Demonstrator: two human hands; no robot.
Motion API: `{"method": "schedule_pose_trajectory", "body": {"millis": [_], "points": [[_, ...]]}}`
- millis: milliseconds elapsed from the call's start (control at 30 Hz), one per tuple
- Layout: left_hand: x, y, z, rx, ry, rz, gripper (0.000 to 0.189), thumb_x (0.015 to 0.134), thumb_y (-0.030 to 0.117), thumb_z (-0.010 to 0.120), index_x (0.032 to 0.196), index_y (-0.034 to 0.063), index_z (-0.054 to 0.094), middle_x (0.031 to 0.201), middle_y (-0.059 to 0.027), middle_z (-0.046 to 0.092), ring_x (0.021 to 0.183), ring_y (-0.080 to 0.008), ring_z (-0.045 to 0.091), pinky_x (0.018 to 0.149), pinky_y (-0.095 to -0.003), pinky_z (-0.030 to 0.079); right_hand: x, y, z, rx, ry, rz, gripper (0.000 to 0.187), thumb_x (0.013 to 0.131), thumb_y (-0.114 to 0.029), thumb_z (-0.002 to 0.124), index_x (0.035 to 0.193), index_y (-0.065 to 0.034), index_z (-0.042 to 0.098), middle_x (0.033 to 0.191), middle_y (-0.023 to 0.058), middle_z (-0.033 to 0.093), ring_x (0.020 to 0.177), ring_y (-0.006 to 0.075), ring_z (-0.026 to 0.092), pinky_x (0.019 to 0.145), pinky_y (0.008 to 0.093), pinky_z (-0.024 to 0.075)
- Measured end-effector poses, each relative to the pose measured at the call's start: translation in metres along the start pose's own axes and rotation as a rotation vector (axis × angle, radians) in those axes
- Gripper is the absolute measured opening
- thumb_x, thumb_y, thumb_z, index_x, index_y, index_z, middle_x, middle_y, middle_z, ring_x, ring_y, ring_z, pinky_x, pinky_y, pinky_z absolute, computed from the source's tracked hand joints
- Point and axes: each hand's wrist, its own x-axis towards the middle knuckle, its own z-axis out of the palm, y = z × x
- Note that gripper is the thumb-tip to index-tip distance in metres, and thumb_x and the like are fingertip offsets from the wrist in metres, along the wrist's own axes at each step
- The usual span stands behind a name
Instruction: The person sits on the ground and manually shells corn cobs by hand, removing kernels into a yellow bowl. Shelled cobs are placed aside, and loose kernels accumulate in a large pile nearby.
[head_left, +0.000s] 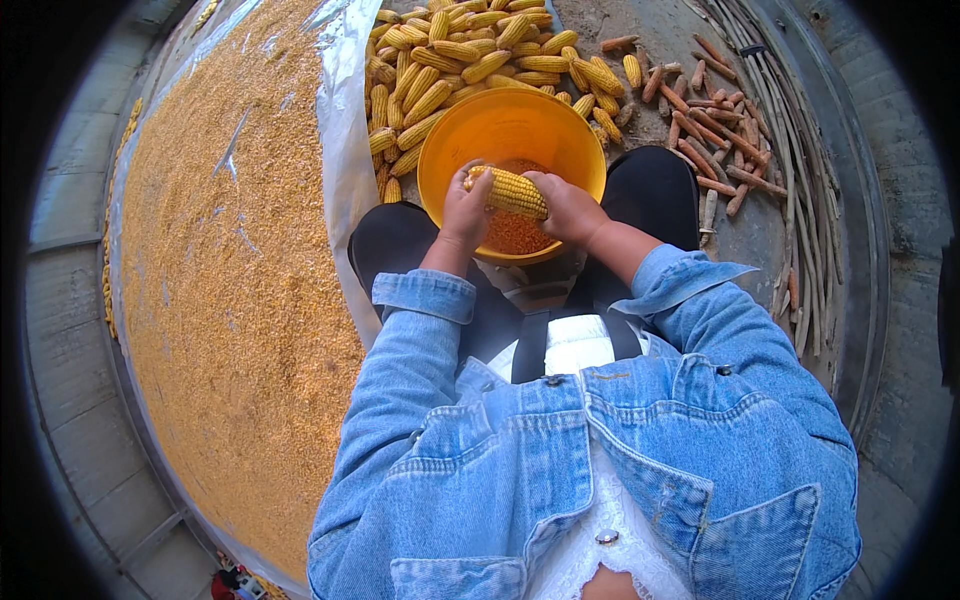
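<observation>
Both hands hold one yellow ear of corn (511, 193) above an orange-yellow plastic basin (510, 120). My left hand (467, 204) grips its left end, with the thumb on top. At its right end, my right hand (568, 208) closes round the ear, the thumb pressed near the tip. Loose kernels (516, 232) lie in the bottom of the basin, which stands between my knees. Beyond and to the left of the basin is a pile of yellow corn ears (450, 56).
Shelled kernels (240, 300) cover a large plastic sheet (349, 150) on the left. Bare reddish corn cobs (712, 135) are heaped at the right on the concrete floor. A bundle of long thin sticks (806, 172) lies beyond them, beside a low ledge (862, 225).
</observation>
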Motion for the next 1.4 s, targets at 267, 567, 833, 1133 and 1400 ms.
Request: {"method": "schedule_pose_trajectory", "body": {"millis": [267, 567, 833, 1133, 1400], "points": [[-0.006, 0.005, 0.009, -0.037, 0.050, -0.060, 0.040, 0.098, 0.017, 0.056, 0.134, 0.0117, 0.041, 0.125, -0.0095, 0.054, 0.109, -0.0245, 0.058, 0.088, -0.0438, 0.053, 0.002, 0.004, 0.006, 0.060, -0.014, 0.020, 0.066, 0.070, -0.004, 0.070, 0.132, -0.0091, 0.047, 0.122, 0.0194, 0.058, 0.114, 0.0377, 0.056, 0.096, 0.0400, 0.0471], [-0.004, 0.005, 0.004, -0.045, -0.033, -0.027, 0.038, 0.098, 0.018, 0.056, 0.133, 0.0124, 0.042, 0.125, -0.0091, 0.054, 0.113, -0.0250, 0.055, 0.089, -0.0442, 0.053, 0.002, 0.004, 0.003, 0.064, -0.004, 0.000, 0.067, 0.070, -0.005, 0.071, 0.132, -0.0091, 0.046, 0.122, 0.0199, 0.057, 0.115, 0.0381, 0.056, 0.096, 0.0399, 0.0470], [-0.004, -0.002, 0.010, 0.103, 0.121, -0.016, 0.050, 0.090, 0.018, 0.069, 0.131, 0.0141, 0.041, 0.115, -0.0089, 0.054, 0.100, -0.0217, 0.060, 0.071, -0.0376, 0.056, 0.001, 0.000, 0.005, -0.031, -0.060, 0.055, 0.069, 0.070, -0.007, 0.072, 0.134, -0.0098, 0.044, 0.123, 0.0192, 0.057, 0.115, 0.0374, 0.056, 0.096, 0.0405, 0.0475], [0.000, -0.004, 0.003, 0.103, 0.076, -0.039, 0.038, 0.097, 0.019, 0.059, 0.131, 0.0151, 0.045, 0.116, -0.0065, 0.057, 0.103, -0.0212, 0.060, 0.080, -0.0425, 0.056, 0.001, 0.003, 0.003, 0.042, -0.047, 0.025, 0.068, 0.069, -0.006, 0.073, 0.132, -0.0090, 0.045, 0.122, 0.0195, 0.058, 0.115, 0.0376, 0.056, 0.096, 0.0404, 0.0473], [-0.007, 0.001, 0.004, 0.014, -0.049, -0.014, 0.043, 0.098, 0.017, 0.057, 0.137, 0.0150, 0.041, 0.125, -0.0080, 0.050, 0.112, -0.0228, 0.055, 0.089, -0.0437, 0.052, 0.002, 0.002, 0.002, 0.085, -0.011, 0.026, 0.067, 0.069, -0.006, 0.070, 0.131, -0.0080, 0.046, 0.120, 0.0208, 0.058, 0.114, 0.0387, 0.056, 0.097, 0.0402, 0.0467]]}}
